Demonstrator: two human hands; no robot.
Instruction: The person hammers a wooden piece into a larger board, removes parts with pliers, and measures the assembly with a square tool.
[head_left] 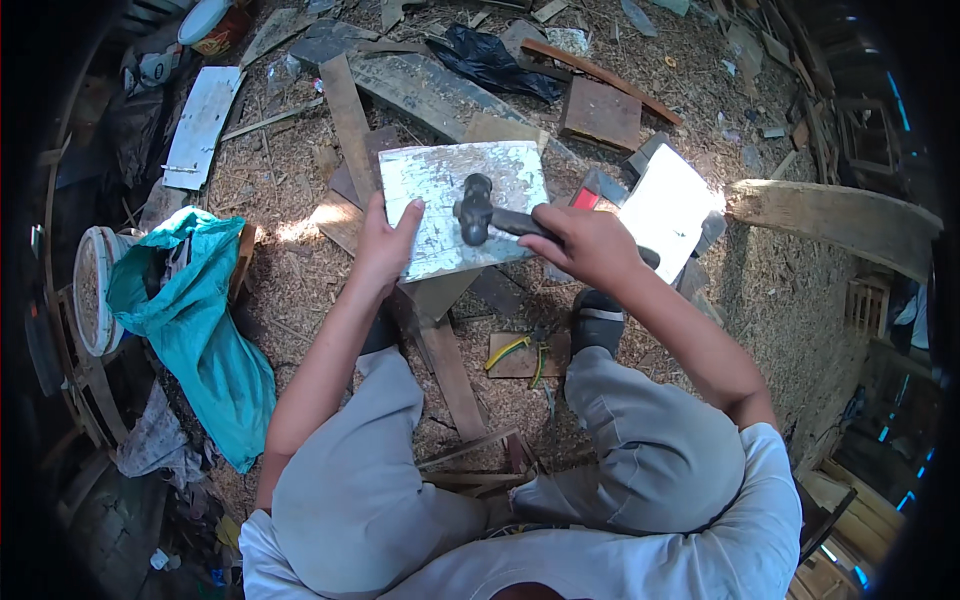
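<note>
left hand [382, 245] grasps the flaking white board [425, 185] by its left edge, over the shaving-strewn floor [305, 290]. right hand [597, 247] clenches the hammer [477, 208]; head above board, contact unclear. judged step: hammer work; next blow likely needs firm backing.

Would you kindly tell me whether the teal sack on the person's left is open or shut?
Open: the teal sack has a gaping mouth, with its shadowed inside showing.

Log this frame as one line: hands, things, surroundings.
left hand: holds paint-worn board at left edge | right hand: grips hammer, head over board | nearby: yellow-handled tool, teal sack
</note>
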